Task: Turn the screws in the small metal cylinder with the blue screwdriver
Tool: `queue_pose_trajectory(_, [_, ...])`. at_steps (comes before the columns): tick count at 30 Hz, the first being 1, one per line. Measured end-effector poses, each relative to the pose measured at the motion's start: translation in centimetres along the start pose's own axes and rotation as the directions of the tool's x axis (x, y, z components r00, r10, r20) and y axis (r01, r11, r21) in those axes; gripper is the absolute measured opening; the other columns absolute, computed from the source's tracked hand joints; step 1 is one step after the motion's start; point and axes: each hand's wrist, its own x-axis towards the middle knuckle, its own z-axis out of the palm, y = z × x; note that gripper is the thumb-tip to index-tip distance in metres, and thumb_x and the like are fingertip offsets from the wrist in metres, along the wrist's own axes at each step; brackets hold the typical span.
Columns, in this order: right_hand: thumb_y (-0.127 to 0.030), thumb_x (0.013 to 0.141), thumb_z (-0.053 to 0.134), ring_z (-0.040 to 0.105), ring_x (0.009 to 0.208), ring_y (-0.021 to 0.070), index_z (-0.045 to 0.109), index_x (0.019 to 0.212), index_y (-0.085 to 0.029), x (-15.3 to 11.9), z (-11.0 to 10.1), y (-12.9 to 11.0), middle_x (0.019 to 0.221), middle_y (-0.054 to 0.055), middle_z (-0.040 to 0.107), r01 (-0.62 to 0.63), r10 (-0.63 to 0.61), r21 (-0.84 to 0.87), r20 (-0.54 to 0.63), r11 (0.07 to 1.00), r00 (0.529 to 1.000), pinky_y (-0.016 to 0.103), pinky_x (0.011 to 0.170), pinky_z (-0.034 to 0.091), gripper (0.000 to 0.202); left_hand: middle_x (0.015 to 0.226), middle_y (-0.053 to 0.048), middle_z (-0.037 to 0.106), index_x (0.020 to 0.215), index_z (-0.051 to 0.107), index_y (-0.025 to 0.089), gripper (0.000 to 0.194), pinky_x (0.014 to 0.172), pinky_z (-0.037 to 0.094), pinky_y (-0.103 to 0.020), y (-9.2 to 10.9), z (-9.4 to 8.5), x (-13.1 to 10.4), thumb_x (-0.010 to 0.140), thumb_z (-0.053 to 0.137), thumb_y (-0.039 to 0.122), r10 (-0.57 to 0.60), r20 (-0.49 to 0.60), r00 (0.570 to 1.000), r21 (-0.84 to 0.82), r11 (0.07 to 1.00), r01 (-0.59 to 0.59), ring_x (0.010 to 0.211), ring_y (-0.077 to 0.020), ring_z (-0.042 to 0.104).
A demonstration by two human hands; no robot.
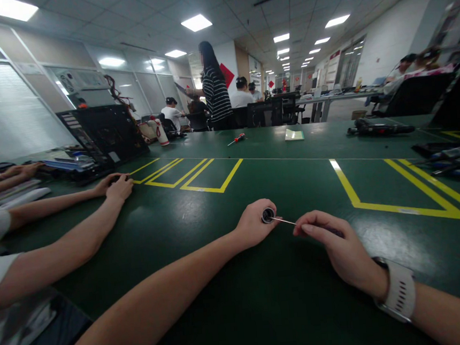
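Observation:
My left hand point(257, 222) is wrapped round a small dark cylinder point(267, 215), its round open end facing me. To the right, my right hand point(326, 235), with a light watch strap on its wrist, pinches a screwdriver with a thin metal shaft point(284, 221). Most of the handle is hidden inside the fingers. The shaft points left, and its tip reaches the cylinder's rim or the left fingertips; which one is too small to tell.
Yellow tape outlines point(203, 189) mark the green table point(170, 226). Farther back lie a red screwdriver point(240, 138), a pale notepad point(294, 134) and a black power tool point(379, 127). A co-worker's hands point(119, 186) are at the left, near a black computer case point(108, 132). Tools point(454, 161) lie far right.

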Motion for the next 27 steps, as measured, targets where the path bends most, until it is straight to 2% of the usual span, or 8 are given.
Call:
queue_pose_trajectory(4, [-0.035,0.084,0.053,0.058,0.085,0.0207,0.065,0.084,-0.02,0.0,0.1,-0.4,0.085,0.004,0.064,-0.018,0.019,-0.035,0.034,0.999,0.999,0.037,0.076,0.042,0.019,0.071,0.002,0.052,0.073,0.052,0.016,0.013,0.06,0.038,-0.024,0.2,0.0,-0.1,0.073,0.062,0.025,0.003,-0.008,1.0,0.005,1.0,-0.003,0.066,-0.0122,0.049])
queue_pose_trajectory(13, [-0.036,0.084,0.053,0.058,0.088,0.0203,0.064,0.088,-0.021,-0.1,0.1,-0.6,0.09,0.003,0.065,-0.021,0.022,-0.066,0.021,0.998,1.0,0.035,0.077,0.043,0.019,0.071,0.001,0.052,0.073,0.053,0.016,0.012,0.06,0.038,-0.024,0.4,-0.1,-0.1,0.073,0.061,0.025,0.004,-0.004,1.0,0.006,1.0,-0.004,0.066,-0.0121,0.049])
queue_pose_trajectory(19, [-0.035,0.083,0.053,0.059,0.084,0.0204,0.065,0.081,-0.02,0.0,0.2,-1.1,0.085,0.003,0.065,-0.029,0.033,-0.102,0.038,0.994,0.999,0.035,0.075,0.043,0.02,0.07,0.002,0.051,0.072,0.052,0.016,0.015,0.059,0.038,-0.024,0.1,0.0,0.0,0.073,0.062,0.026,0.005,-0.006,1.0,-0.012,1.0,-0.005,0.065,-0.0118,0.048])
queue_pose_trajectory(27, [-0.036,0.082,0.053,0.058,0.081,0.0208,0.064,0.08,-0.019,0.0,0.1,-0.6,0.081,0.004,0.064,-0.013,0.016,-0.07,0.035,0.997,0.999,0.036,0.073,0.043,0.02,0.069,0.002,0.051,0.071,0.051,0.016,0.016,0.059,0.038,-0.024,0.3,0.0,0.0,0.073,0.063,0.027,-0.017,-0.005,1.0,-0.008,1.0,0.017,0.065,-0.0117,0.048])
